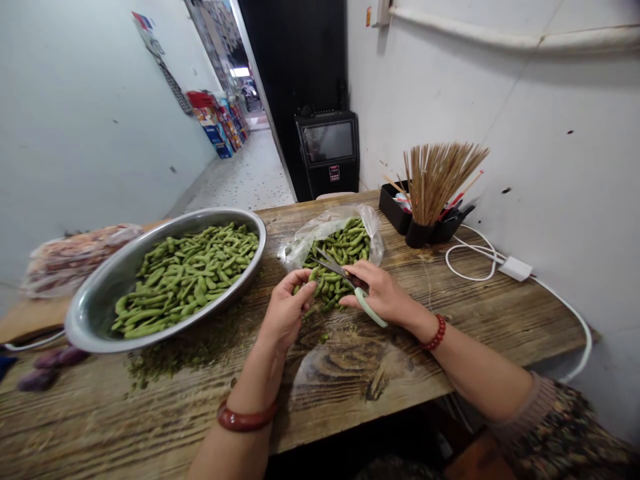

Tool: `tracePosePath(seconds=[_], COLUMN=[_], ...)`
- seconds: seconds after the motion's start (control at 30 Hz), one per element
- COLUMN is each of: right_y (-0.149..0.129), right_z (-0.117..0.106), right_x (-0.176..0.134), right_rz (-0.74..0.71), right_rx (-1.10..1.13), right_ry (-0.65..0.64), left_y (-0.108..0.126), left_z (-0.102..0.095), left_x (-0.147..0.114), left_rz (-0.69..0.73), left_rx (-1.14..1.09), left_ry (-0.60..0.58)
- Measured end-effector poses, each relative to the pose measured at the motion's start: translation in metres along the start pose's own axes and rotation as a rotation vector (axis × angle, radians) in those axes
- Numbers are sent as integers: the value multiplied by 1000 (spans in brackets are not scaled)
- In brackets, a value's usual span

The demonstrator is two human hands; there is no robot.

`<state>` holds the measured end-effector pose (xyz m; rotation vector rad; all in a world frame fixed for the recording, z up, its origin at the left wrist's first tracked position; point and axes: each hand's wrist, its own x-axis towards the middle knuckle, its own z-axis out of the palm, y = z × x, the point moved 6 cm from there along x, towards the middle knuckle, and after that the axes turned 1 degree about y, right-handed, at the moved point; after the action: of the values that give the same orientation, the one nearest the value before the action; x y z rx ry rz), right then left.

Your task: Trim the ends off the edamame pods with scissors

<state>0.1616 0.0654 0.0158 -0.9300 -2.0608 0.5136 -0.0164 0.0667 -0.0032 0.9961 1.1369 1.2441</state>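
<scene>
Between the thumb and fingers of my left hand (287, 303) is a green soybean pod (313, 274). My right hand (375, 291) grips scissors (332, 264) by their pale green handles, with the blades parted and pointing left near the pod. Just beyond both hands, more pods (350, 241) spill from a clear plastic bag (304, 244) onto the wooden table (350, 400). To the left stands a wide metal basin (80, 327) holding a large heap of pods (195, 273).
Green trimmings (185, 357) lie below the basin, with purple tubers (39, 379) at the left. A plastic-wrapped bundle (75, 260) sits behind them. Wooden skewers (435, 180) stand in a black holder (417, 235) at the back right, beside a white adapter (516, 269) and cable.
</scene>
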Motion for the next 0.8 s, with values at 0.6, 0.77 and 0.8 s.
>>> tracePosePath(seconds=[0.6, 0.77, 0.8], right_y=[-4, -3, -3], right_z=[10, 10, 9], right_x=[-3, -2, -2], right_rz=[-41, -17, -18], right_rx=[46, 35, 32], right_ry=[-82, -112, -114], left_y=[-3, 3, 5], left_z=[3, -1, -2], left_x=[-2, -1, -1], left_rz=[93, 127, 135], left_rx=[269, 295, 295], left_ry=[-24, 24, 34])
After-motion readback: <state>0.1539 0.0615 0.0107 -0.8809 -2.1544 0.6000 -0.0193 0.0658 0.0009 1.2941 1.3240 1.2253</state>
